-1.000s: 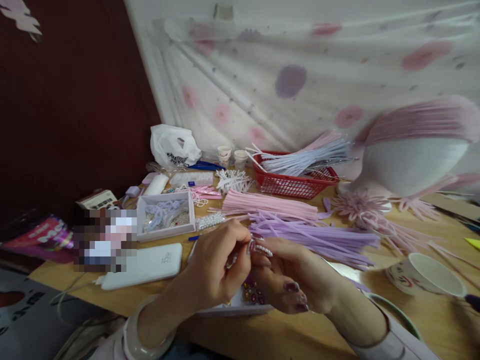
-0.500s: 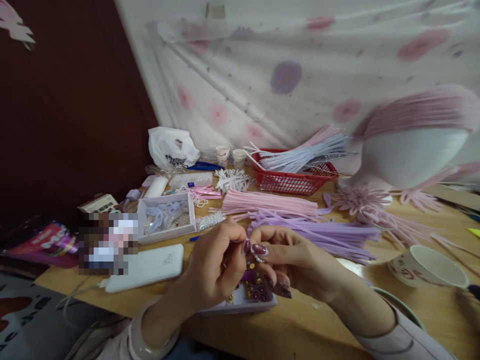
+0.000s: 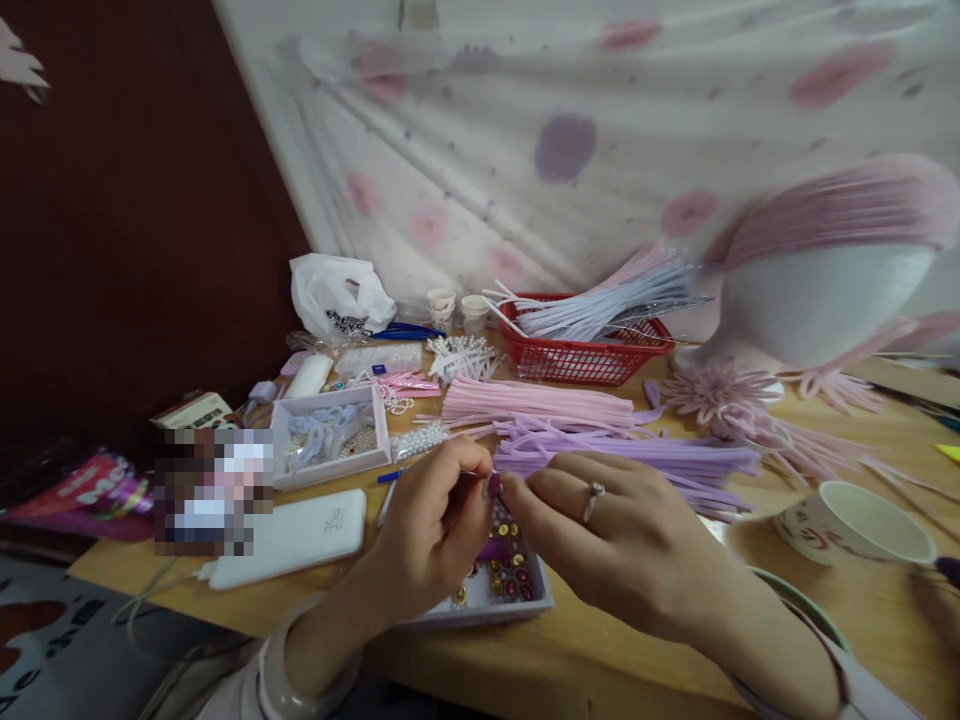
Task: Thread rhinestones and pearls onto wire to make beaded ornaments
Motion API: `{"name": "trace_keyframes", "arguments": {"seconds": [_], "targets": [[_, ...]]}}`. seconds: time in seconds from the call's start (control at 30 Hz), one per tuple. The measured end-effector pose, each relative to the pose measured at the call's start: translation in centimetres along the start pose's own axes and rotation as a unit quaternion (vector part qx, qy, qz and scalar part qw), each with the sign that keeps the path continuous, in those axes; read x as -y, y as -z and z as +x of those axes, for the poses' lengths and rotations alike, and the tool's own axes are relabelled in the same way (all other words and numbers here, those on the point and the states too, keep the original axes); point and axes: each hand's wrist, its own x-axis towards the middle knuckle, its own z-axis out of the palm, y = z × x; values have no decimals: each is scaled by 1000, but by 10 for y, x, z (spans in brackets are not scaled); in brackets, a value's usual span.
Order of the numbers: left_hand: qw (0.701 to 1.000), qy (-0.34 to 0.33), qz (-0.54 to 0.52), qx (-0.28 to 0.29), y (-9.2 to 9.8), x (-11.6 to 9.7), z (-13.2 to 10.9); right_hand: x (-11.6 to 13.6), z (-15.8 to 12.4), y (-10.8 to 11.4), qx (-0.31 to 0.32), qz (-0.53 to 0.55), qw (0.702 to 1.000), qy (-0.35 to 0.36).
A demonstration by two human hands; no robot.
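Observation:
Over a white box (image 3: 487, 613), my left hand (image 3: 431, 520) and my right hand (image 3: 622, 540) meet fingertip to fingertip. My left hand is closed in a pinch, thumb against forefinger. Whatever is between the fingertips is too small and too covered to make out. My right hand is turned back upward, a ring on one finger, its fingers curled down and their tips hidden. Inside the box, below the hands, lie yellow and dark red gems (image 3: 512, 580) in metallic settings, partly hidden.
Bundles of pink pipe cleaners (image 3: 536, 402) and purple pipe cleaners (image 3: 630, 460) lie beyond my hands. Behind them stands a red basket (image 3: 577, 362). To the left are a box of beads (image 3: 330, 470) and a white power bank (image 3: 300, 540); a paper cup (image 3: 855, 525) stands right.
My right hand has rolled over from thumb side up to back side up. The small white beads seen by its thumb are now hidden. My left hand keeps its pinch.

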Motion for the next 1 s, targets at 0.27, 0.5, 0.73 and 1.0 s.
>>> {"name": "trace_keyframes", "arguments": {"seconds": [0.27,0.5,0.73,1.0], "targets": [[999,-39,30,-13,3,1,-1,-8,3,-24,149,689,612,-359],[985,-136,105,-21,6,-3,6,-3,3,-33,83,861,344,-366],[982,-151,109,-28,7,-5,5,0,3,-26,42,841,404,-357],[998,-52,30,-21,2,1,-2,10,1,-12,5,349,904,-247]]}}
